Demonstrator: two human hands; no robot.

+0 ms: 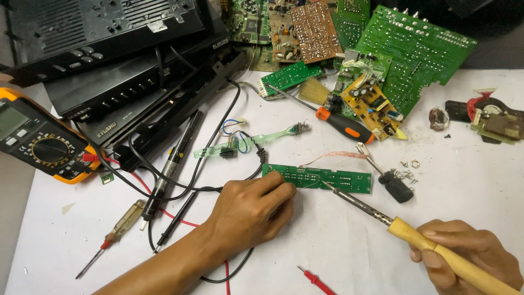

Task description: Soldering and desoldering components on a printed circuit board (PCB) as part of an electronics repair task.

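Note:
A narrow green circuit board (pixel 338 179) lies flat on the white table (pixel 349 251), near the middle of the head view. My left hand (pixel 252 210) rests at the board's left end with fingers pinched together, apparently around a thin wire that is too fine to make out. My right hand (pixel 464 257) grips the yellow wooden handle of a soldering iron (pixel 376 212). The iron's metal tip touches the board's lower edge near its middle.
A yellow multimeter (pixel 41 143) with red and black leads sits at the left beside stacked black device casings (pixel 109 60). Several green circuit boards (pixel 404 49) pile up at the back. An orange-handled screwdriver (pixel 341 124), a toothbrush (pixel 256 141), small screws (pixel 406 172) and a second screwdriver (pixel 112 236) lie around.

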